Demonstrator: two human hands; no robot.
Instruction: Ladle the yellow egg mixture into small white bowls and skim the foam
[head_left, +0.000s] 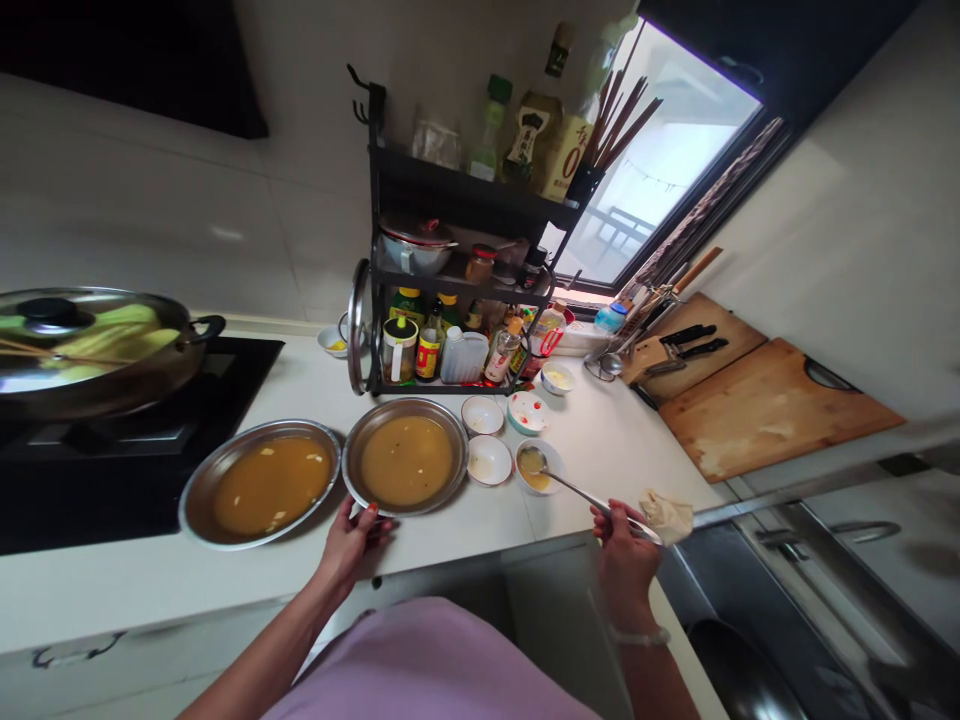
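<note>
Two round metal plates of brownish-yellow liquid stand on the white counter, one to the left (260, 482) and one to the right (406, 456). My left hand (351, 535) grips the near rim of the right plate. A long metal spoon (570, 487) is pinched in my right hand (622, 545), with its bowl resting in a small white bowl (539, 466) of yellow liquid. A crumpled beige cloth or paper (667, 515) sits against the fingers of that hand.
A lidded wok (90, 350) stands on the black hob at left. Behind the plates are a black spice rack (450, 290) with bottles, several small white dishes (489, 460), and wooden cutting boards (772, 405) with knives. A sink (750, 670) lies lower right.
</note>
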